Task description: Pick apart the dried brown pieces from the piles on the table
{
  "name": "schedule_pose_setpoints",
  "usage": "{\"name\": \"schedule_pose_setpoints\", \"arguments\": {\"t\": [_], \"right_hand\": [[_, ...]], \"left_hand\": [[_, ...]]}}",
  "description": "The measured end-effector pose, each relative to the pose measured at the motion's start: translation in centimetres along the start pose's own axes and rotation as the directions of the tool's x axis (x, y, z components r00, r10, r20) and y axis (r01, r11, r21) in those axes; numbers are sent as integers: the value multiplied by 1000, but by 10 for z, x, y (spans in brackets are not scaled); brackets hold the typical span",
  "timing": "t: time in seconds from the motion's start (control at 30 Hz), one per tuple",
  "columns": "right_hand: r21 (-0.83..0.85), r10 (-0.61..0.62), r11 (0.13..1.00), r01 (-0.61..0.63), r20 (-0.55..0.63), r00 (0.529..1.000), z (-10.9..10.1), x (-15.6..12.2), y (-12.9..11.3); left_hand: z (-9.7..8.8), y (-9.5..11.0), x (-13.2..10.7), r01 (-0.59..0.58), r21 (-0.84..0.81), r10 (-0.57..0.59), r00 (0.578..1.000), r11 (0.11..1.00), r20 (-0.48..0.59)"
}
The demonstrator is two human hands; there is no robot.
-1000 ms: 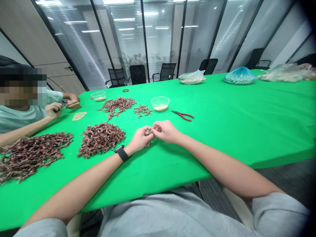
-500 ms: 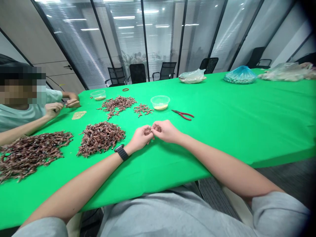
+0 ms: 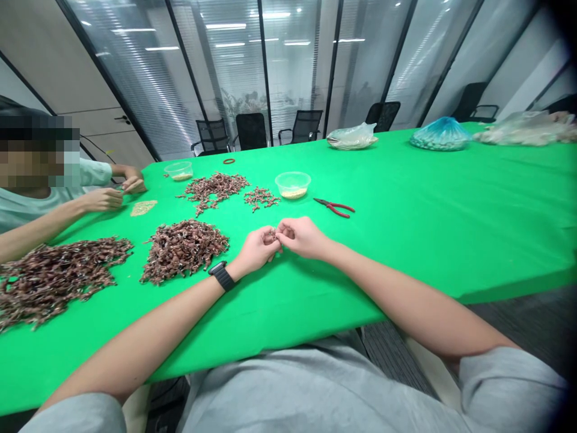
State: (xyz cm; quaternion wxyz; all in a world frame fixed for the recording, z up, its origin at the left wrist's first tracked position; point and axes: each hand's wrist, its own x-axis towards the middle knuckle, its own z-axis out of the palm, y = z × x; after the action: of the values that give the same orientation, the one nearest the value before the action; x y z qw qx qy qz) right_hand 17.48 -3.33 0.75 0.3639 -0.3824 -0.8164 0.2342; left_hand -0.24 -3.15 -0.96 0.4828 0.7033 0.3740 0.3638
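My left hand (image 3: 258,248) and my right hand (image 3: 301,237) meet fingertip to fingertip over the green tablecloth (image 3: 406,204). Both are closed in a pinch around a small brownish piece, mostly hidden by the fingers; its kind is too small to make out. Left of my left hand lies a heap of small reddish-brown pieces (image 3: 186,249). Beyond my hands are a small cluster of similar pieces (image 3: 260,197) and a clear plastic bowl (image 3: 293,186) with pale yellowish bits in its bottom. Red-handled pliers (image 3: 336,207) rest past my right hand.
A co-worker's hands (image 3: 108,196) are at the left, near a pale flat patch of bits (image 3: 143,208). More brown heaps (image 3: 58,276) lie on the left, another bowl (image 3: 179,171) farther back. A white plastic bag (image 3: 352,137) and a blue bag (image 3: 440,135) stand along the far edge.
My hands stay together in almost the same pinch. The co-worker's near hand has shifted slightly to the right. The whole view has tilted a little.
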Motion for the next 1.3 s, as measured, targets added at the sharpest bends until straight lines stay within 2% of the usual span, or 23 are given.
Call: {"name": "schedule_pose_setpoints", "arguments": {"t": [0.6, 0.93, 1.3], "right_hand": [[-13, -34, 999, 34, -4, 999, 2, 0, 1], [-41, -20, 999, 18, -48, 999, -4, 0, 0], [-98, -12, 995, 7, -57, 998, -5, 0, 2]], "left_hand": [[1, 0, -1, 1, 5, -1, 1000, 1000, 0], [-3, 0, 2, -6, -84, 15, 994, 996, 113], [-5, -2, 3, 1, -80, 10, 991, 997, 136]]}}
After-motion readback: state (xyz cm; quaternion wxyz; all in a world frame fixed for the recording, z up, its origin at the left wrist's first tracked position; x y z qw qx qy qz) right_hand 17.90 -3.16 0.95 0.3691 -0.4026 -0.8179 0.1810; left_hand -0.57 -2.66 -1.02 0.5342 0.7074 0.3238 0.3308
